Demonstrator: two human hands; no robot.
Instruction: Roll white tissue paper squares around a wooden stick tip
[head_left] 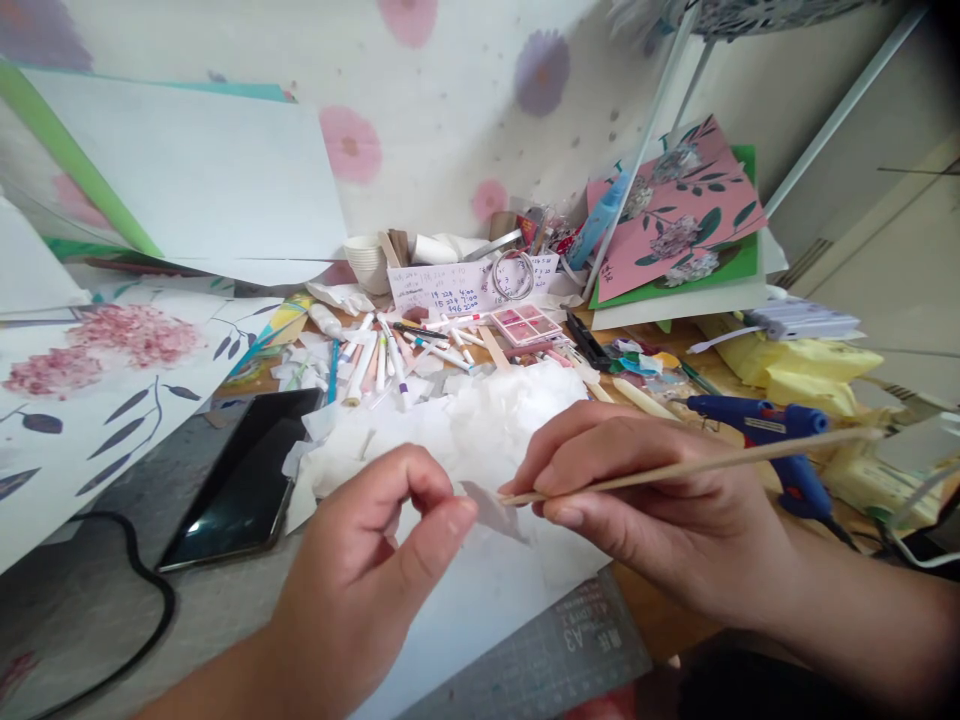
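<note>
Between thumb and forefinger, my left hand (375,565) pinches one edge of a small piece of thin white paper (491,512). My right hand (645,500) grips a thin wooden stick (697,465) like a pen, and its tip touches the paper's right side. The stick's other end points out to the right. Below both hands lies a white sheet (465,620), partly covering a grey cutting mat (562,650). Just behind the hands is a loose heap of white tissue paper (495,415).
A black phone (244,475) and a black cable (161,590) lie left. Several marker pens (382,360) and a pink palette (525,323) sit behind the tissue. A blue glue gun (757,420) is at right. Flower artwork (142,370) stands left, a pink flower card (675,220) at back right.
</note>
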